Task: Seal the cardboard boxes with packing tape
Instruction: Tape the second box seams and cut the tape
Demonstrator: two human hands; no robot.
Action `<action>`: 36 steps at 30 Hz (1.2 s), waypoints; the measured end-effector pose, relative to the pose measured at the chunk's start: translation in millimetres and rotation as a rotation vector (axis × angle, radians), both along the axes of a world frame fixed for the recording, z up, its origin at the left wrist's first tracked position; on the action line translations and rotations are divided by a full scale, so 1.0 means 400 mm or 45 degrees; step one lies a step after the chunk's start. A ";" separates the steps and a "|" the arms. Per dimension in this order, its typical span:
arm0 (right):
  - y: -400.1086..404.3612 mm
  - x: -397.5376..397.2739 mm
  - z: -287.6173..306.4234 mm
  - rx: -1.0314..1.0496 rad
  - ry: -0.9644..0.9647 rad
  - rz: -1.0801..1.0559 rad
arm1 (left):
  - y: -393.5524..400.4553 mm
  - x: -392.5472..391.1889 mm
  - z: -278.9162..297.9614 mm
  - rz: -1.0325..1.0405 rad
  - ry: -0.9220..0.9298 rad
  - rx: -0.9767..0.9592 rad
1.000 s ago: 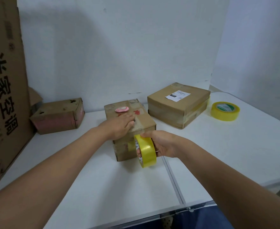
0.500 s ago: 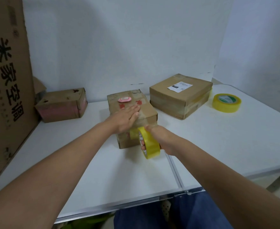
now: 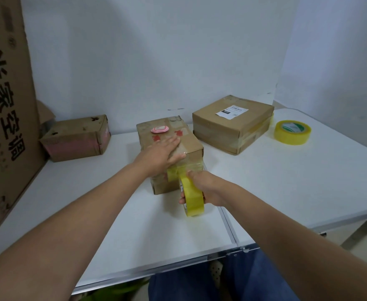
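Note:
A small brown cardboard box (image 3: pixel 192 142) with red marks stands in the middle of the white table (image 3: pixel 286 181). My left hand (image 3: pixel 163 152) lies flat on its top near the front edge, fingers straight, pressing down. My right hand (image 3: pixel 202 187) grips a yellow roll of packing tape (image 3: pixel 192 197) held upright in front of the box. A strip of tape (image 3: pixel 174 173) runs from the roll up the box's front face to the top edge. A pink oval object (image 3: pixel 159 129) rests on the box's far top.
A larger taped box with a white label (image 3: pixel 232 120) sits behind on the right, and a second yellow tape roll (image 3: pixel 292 132) lies beyond it. A small worn box (image 3: pixel 78 137) is at the back left. A tall printed carton (image 3: pixel 7 105) stands along the left edge.
My right hand has drawn the roll down and toward me, away from the box front. The camera has tilted, so the box sits further from me in view. My left hand stays flat on the box top.

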State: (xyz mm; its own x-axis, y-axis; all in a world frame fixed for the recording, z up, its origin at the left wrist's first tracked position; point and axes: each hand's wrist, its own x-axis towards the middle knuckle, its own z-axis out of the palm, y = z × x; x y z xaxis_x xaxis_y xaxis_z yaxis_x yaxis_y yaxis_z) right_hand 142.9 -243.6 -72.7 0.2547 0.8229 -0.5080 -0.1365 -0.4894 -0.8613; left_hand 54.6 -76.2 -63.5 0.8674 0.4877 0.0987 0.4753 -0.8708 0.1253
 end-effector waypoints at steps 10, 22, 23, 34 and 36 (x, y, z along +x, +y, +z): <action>0.050 0.114 0.075 0.010 -1.066 -0.021 | -0.008 0.009 0.001 -0.032 0.002 0.189; 0.411 0.158 0.143 0.459 -1.429 0.158 | 0.025 0.013 -0.030 -0.112 -0.081 0.305; 0.428 0.161 0.145 0.415 -1.481 0.218 | 0.027 0.013 -0.035 -0.114 -0.092 0.309; 0.466 0.198 0.159 0.257 -1.462 0.386 | 0.027 0.008 -0.047 -0.126 -0.145 0.279; 0.457 0.212 0.157 0.243 -1.467 0.344 | 0.025 0.006 -0.043 -0.127 -0.137 0.263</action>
